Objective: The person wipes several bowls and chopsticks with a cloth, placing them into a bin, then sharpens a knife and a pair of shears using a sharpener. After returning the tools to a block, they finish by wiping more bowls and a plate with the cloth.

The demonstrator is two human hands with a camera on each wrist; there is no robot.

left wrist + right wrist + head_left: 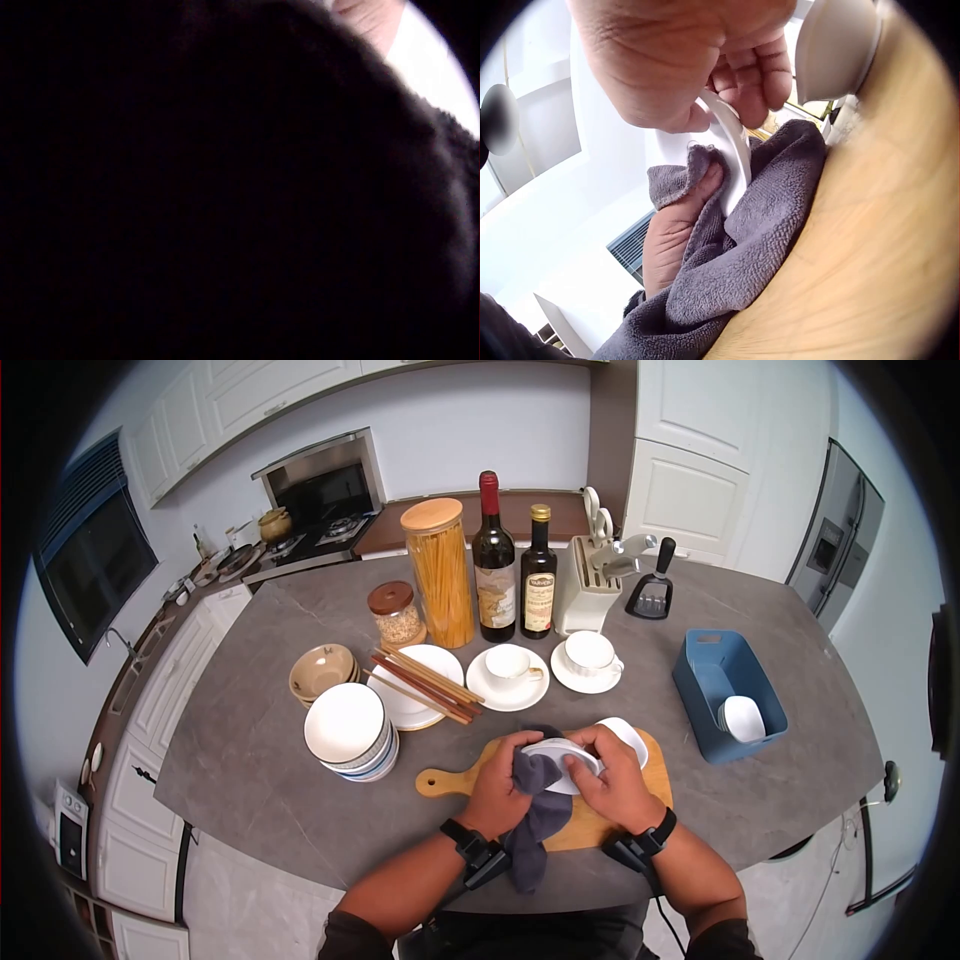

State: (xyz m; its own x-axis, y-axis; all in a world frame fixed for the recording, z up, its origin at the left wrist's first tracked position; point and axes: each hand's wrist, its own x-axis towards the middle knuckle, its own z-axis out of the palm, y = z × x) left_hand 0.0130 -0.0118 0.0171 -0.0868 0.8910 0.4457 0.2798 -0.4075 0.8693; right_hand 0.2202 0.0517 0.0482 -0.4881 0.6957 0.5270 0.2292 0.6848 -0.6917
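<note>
Above the wooden cutting board (573,834), both hands hold a small white dish (556,751). My left hand (497,792) grips its left side through a dark grey towel (541,823), which hangs down over the board. In the right wrist view the towel (739,262) is folded round the dish's edge (739,154), with the left thumb (667,244) over it. My right hand (617,778) pinches the opposite rim between thumb and fingers. Just behind the right hand, a white bowl (627,735) sits on the board. Dark cloth blocks most of the left wrist view.
At right stands a blue bin (697,702) with small white bowls (742,718) inside. Stacked bowls (345,725), chopsticks (425,685) on a plate and two cups (508,665) on saucers lie left and behind. Bottles (494,575), a pasta jar (440,580) and a knife block (585,590) stand farther back.
</note>
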